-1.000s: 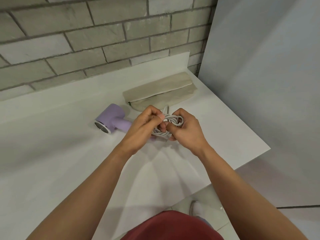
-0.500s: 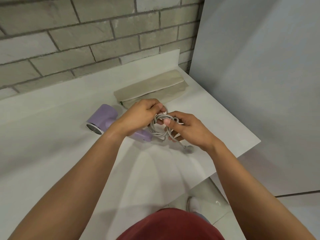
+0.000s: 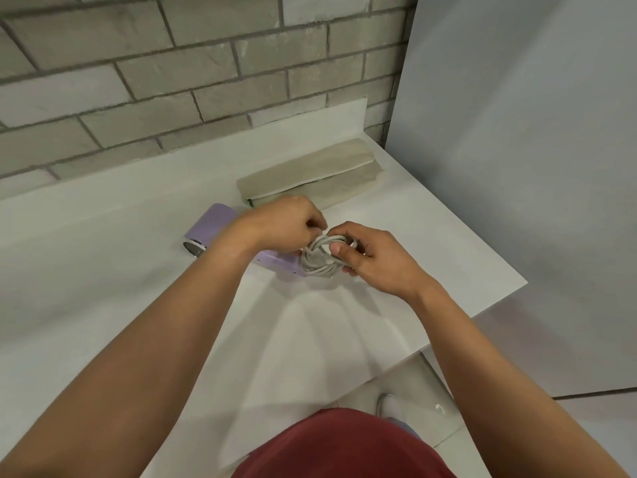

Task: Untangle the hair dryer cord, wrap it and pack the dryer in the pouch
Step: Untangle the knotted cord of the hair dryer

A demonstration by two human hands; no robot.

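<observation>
soft, even indoor light is falling from above, casting faint fan-shaped shadows of the forearms across the white counter (image 3: 103, 270) toward 6 o'clock, while wide-angle distortion is bowing the brick wall (image 3: 172, 81) at 11 o'clock and slight softness is blurring the frame.

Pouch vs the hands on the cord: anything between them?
Nothing. In the head view only a bare strip of white table separates the beige pouch from the cord bundle held by the left hand and right hand.
</observation>
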